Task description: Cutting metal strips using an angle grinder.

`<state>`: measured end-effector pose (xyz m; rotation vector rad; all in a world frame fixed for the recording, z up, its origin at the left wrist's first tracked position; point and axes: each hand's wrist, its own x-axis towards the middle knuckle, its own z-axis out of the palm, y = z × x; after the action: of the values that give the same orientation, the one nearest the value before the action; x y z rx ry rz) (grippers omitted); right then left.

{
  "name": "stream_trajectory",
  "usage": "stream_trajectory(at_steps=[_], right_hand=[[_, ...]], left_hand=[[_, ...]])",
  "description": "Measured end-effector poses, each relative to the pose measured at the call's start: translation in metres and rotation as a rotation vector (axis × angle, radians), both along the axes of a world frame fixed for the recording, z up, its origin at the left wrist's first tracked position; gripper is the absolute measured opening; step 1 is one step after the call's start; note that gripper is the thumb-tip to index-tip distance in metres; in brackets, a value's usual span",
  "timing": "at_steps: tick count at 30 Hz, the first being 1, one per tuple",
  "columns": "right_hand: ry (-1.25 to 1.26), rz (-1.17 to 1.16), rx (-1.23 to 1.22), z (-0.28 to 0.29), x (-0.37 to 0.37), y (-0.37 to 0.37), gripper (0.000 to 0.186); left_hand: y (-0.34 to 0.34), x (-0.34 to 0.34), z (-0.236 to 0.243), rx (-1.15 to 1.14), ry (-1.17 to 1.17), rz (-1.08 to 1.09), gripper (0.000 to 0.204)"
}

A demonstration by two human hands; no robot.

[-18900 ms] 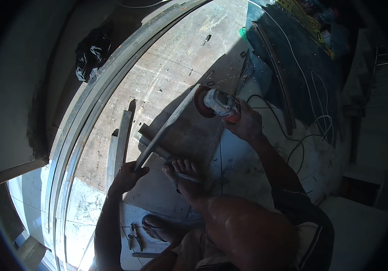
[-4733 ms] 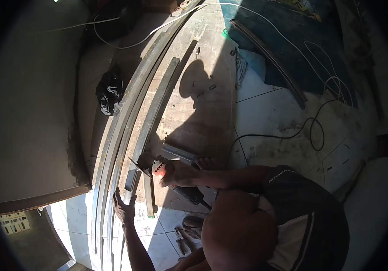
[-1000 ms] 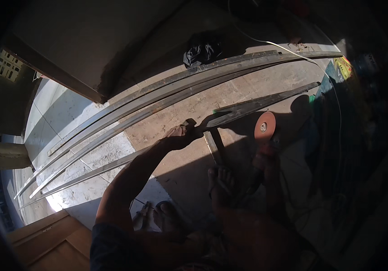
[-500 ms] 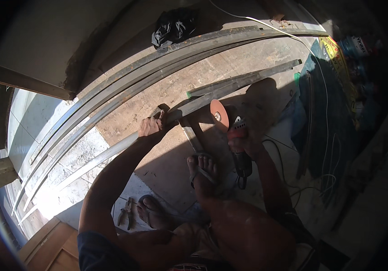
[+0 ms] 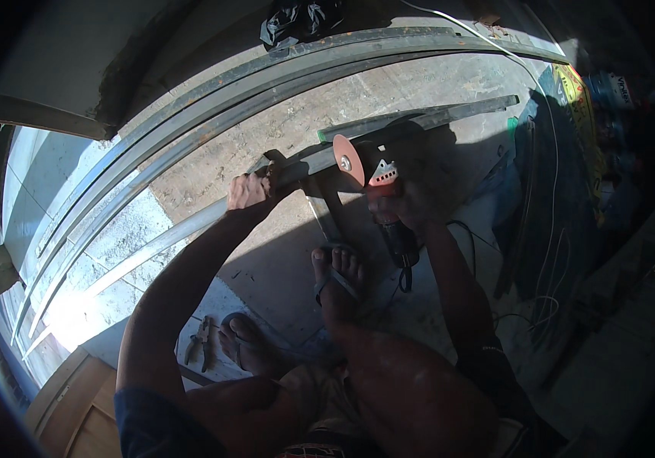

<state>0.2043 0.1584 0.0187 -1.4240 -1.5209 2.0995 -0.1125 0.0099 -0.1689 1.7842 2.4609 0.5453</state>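
My left hand [image 5: 247, 191] is closed around a long grey metal tube [image 5: 173, 231], which slants up to the right. Beside its fingers a short dark piece [image 5: 271, 162] sticks up at the tube; its kind is unclear. In my right hand [image 5: 398, 204] is a red and black angle grinder [image 5: 385, 185], gripped round its body. Its reddish-brown disc [image 5: 351, 159] stands upright at the tube, right of my left hand; whether it touches cannot be made out. A narrow metal bar [image 5: 320, 217] runs from beneath the tube toward my sandalled foot [image 5: 337, 271].
Several long metal bars [image 5: 213, 108] lie across the floor beyond. Shorter dark lengths [image 5: 457, 114] lie at the far right. Pliers [image 5: 204, 343] rest near my other foot. A black plastic bag [image 5: 301, 23] sits at the back, and a white cable [image 5: 545, 122] trails along the right.
My right hand has brought the grinder left and up, so its disc is now closer to the tube and my left hand. My left hand keeps its grip; the whole view has shifted slightly.
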Motion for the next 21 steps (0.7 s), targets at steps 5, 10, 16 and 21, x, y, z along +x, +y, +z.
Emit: stream_trajectory(at_steps=[5,10,16,21], right_hand=[[-0.041,0.08,0.085,0.0,-0.004,0.002,0.033],[-0.057,0.049,0.085,-0.003,-0.008,0.003,0.038],[-0.031,-0.002,0.056,-0.002,-0.008,0.003,0.04],[0.016,0.02,0.024,-0.007,-0.008,0.006,0.038]], left_hand=[[0.001,0.001,-0.02,0.015,0.052,0.003,0.03],[0.001,0.002,-0.016,0.015,-0.047,0.005,0.028],[-0.001,0.003,0.003,0.069,0.025,-0.052,0.028],[-0.001,0.007,0.008,0.093,0.045,-0.04,0.028]])
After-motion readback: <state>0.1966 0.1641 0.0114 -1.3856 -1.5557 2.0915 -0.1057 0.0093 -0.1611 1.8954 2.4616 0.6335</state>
